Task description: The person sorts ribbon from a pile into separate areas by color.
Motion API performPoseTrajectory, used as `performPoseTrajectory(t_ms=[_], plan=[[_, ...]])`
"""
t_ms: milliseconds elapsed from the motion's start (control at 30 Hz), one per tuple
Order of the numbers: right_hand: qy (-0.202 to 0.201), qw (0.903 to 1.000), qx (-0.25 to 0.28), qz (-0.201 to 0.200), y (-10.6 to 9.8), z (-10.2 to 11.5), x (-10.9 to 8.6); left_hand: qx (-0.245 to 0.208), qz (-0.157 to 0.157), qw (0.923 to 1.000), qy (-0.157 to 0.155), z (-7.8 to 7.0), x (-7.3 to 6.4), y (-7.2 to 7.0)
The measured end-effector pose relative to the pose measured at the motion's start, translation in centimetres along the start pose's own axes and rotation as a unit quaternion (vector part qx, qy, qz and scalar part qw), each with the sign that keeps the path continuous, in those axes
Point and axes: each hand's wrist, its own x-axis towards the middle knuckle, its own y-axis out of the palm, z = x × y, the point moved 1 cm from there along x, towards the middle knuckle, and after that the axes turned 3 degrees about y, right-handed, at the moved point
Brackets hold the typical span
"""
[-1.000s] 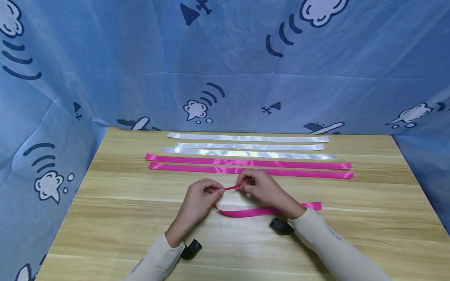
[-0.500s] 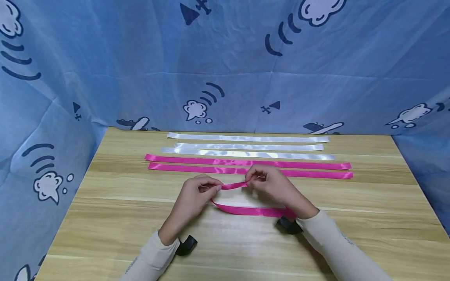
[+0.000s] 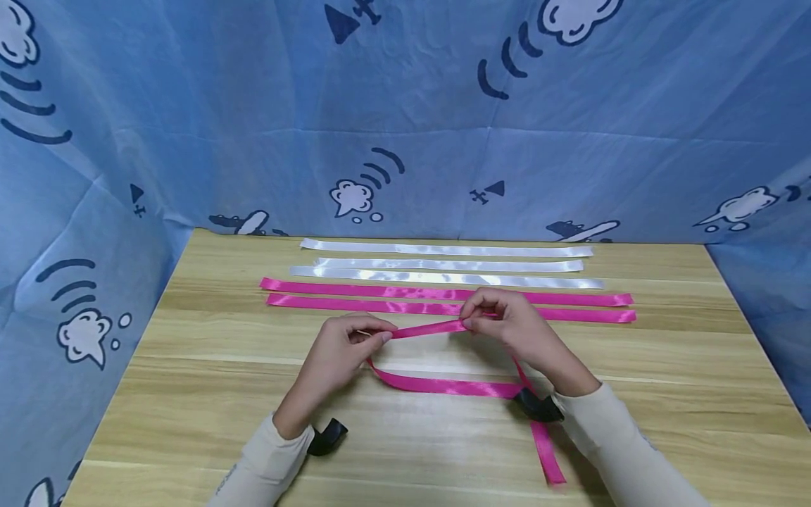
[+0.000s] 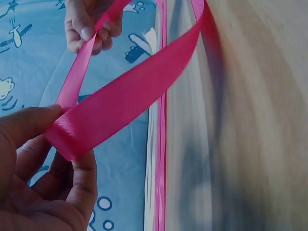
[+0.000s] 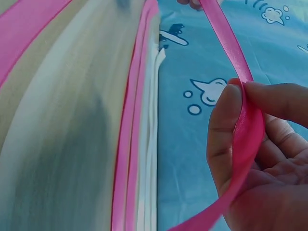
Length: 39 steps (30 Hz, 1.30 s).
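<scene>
A pink satin ribbon (image 3: pixel 443 386) is stretched between my two hands above the table. My left hand (image 3: pixel 338 352) pinches it between thumb and fingers, and the ribbon folds back there and hangs down in a curve, as the left wrist view shows. On the other side, my right hand (image 3: pixel 510 327) pinches the ribbon between thumb and index finger; past the grip it runs over the palm in the right wrist view. One tail (image 3: pixel 547 454) trails toward the front, below the right wrist. The right forearm and its black wrist camera hide part of the ribbon.
Two more pink ribbons (image 3: pixel 355 303) lie flat side by side across the wooden table (image 3: pixel 190 394), just beyond my hands. Behind them three white ribbons (image 3: pixel 446 248) lie parallel. A blue patterned cloth (image 3: pixel 418 84) hangs at the back and sides.
My hands have drawn apart, the right one moving right and slightly away, the left one left. The ribbon span between them has grown longer. The ribbon's tail now hangs toward the front.
</scene>
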Motion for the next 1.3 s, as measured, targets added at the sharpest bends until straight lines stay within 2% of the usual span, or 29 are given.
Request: performPoseTrajectory(t_ms=[233, 500, 1133, 1300], plan=[[-0.005, 0.9997, 0.021, -0.012, -1.3, 0.4, -0.7, -0.021, 0.006, 0.9998, -0.003, 0.0, 0.0, -1.0], [-0.031, 0.9985, 0.035, -0.028, -2.7, 0.4, -1.4, -0.042, 0.003, 0.999, -0.01, 0.1, 0.0, -2.1], [-0.045, 0.9964, 0.001, -0.071, -5.1, 0.2, -3.1, -0.063, -0.014, 0.9979, 0.012, -0.4, 0.0, -4.5], [-0.041, 0.9951, -0.005, -0.089, -5.7, 0.2, -3.7, -0.076, -0.017, 0.9966, 0.029, -0.4, 0.0, -5.1]])
